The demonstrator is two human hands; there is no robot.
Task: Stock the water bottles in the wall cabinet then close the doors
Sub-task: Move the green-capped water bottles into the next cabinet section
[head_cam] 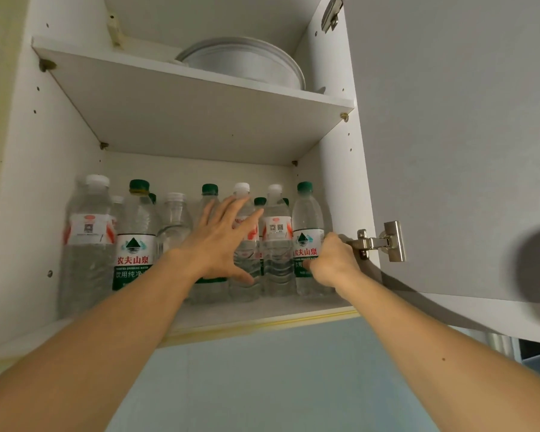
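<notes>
On the lower shelf of the white wall cabinet (pixel 262 310), nearest the camera, both bare forearms reached up. Left hand (pixel 222 241) lay released, fingers spread flat against the front row of clear plastic water bottles (pixel 275 244), thumb low near one base. Right hand (pixel 334 260) was clenched around the green-capped, green-labelled bottle (pixel 307 241) at the right end, gripping it mid-body beside the cabinet wall. Bottles stood upright, packed touching, a second row behind.

Judged: full bottles, fairly heavy, thin walls yielding under squeeze, smooth and possibly slippery; best taken around the labelled waist.

Beyond, right: grey door (pixel 449 151) stood open on its metal hinge (pixel 384 241). Above: stacked white plates (pixel 247 62) on the upper shelf.
</notes>
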